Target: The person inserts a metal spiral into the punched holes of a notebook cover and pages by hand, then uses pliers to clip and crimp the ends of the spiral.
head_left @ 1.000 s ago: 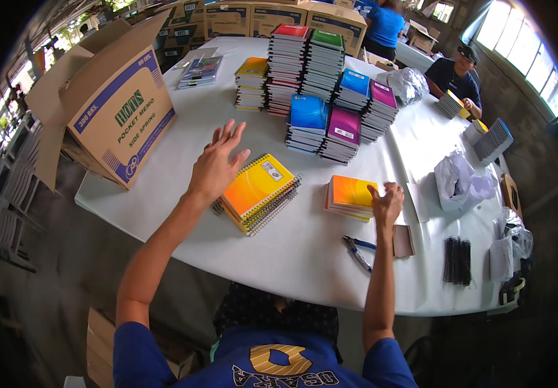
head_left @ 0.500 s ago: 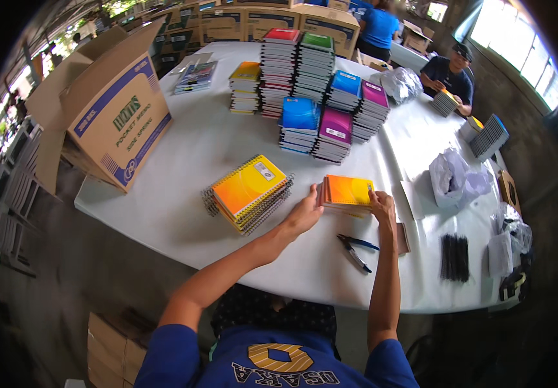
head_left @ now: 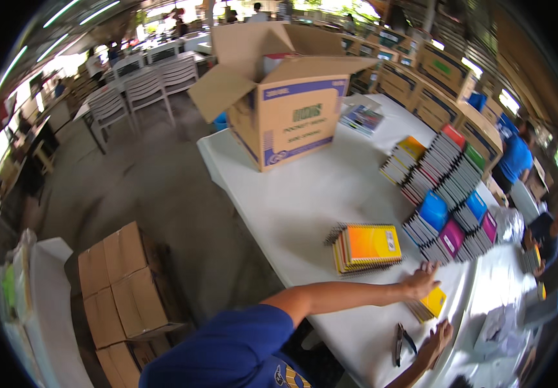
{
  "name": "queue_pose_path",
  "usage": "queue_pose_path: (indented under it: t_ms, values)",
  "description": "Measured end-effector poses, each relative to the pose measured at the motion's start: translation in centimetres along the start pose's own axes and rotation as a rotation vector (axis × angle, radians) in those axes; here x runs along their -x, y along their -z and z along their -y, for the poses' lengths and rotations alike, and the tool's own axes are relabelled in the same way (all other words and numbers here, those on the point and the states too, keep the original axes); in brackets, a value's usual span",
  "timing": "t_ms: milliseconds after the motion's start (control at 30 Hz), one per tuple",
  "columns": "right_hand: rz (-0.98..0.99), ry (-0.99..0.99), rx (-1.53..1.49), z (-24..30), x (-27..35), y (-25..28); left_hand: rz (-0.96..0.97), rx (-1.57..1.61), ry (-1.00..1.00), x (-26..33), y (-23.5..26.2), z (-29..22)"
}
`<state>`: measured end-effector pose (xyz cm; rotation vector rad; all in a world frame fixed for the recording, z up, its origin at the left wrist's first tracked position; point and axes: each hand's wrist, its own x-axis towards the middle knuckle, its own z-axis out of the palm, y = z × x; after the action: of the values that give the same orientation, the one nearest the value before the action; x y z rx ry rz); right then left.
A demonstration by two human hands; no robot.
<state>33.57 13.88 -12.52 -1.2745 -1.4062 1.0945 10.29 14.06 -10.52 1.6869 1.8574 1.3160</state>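
My left hand (head_left: 421, 282) lies flat, fingers spread, on the near edge of a small stack of yellow-orange notebooks (head_left: 429, 304) on the white table (head_left: 305, 200). My right hand (head_left: 435, 341) rests open at the stack's other side, close to the table's near edge. A thicker pile of orange spiral notebooks (head_left: 366, 247) sits just left of my left hand. Beyond it stand tall stacks of spiral notebooks (head_left: 450, 194) with blue, pink, red, green and yellow covers.
A large open cardboard box (head_left: 285, 97) stands at the table's far left end. A dark hand tool (head_left: 400, 343) lies near my right hand. Closed cartons (head_left: 123, 291) sit on the floor at left. People in blue shirts (head_left: 518, 158) work at the far end.
The view has swung left toward the floor and the cardboard box. My left hand left the thick orange pile and came down on the small notebook stack, which my right hand still touches.
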Motion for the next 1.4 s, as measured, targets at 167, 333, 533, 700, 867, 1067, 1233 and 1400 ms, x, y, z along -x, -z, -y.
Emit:
queue_pose_path:
  t_ms: [167,333,533,700,867,1067,1233,1400]
  values:
    - [0.437,-0.301,-0.652,-0.7,4.0,-1.7,0.483,-0.168,-0.025,-5.6,0.8,-2.4]
    - [0.492,-0.301,-0.894,-0.2,4.3,-2.6,0.64,-0.374,-0.064,-7.5,0.9,-3.5]
    - [0.205,-0.4,-0.68,0.8,-0.2,-2.7,0.688,-0.238,0.05,-7.0,1.7,-2.2]
    - [0.22,-0.297,-0.293,4.4,-2.6,-3.0,0.74,0.419,0.458,-3.3,3.4,0.5]
    - [0.523,0.146,0.189,6.1,-7.3,-2.4,0.868,1.095,0.573,2.8,1.0,0.8]
    - [0.656,0.264,0.382,9.0,-9.6,-5.8,0.595,1.088,0.562,5.8,0.1,-0.1]
    - [0.542,0.347,0.4,10.2,-10.4,-4.6,0.695,0.826,0.541,7.1,5.0,-0.5]
    - [0.394,0.471,0.486,12.9,0.2,-1.2,-0.072,0.314,-0.022,11.1,10.5,-4.1]
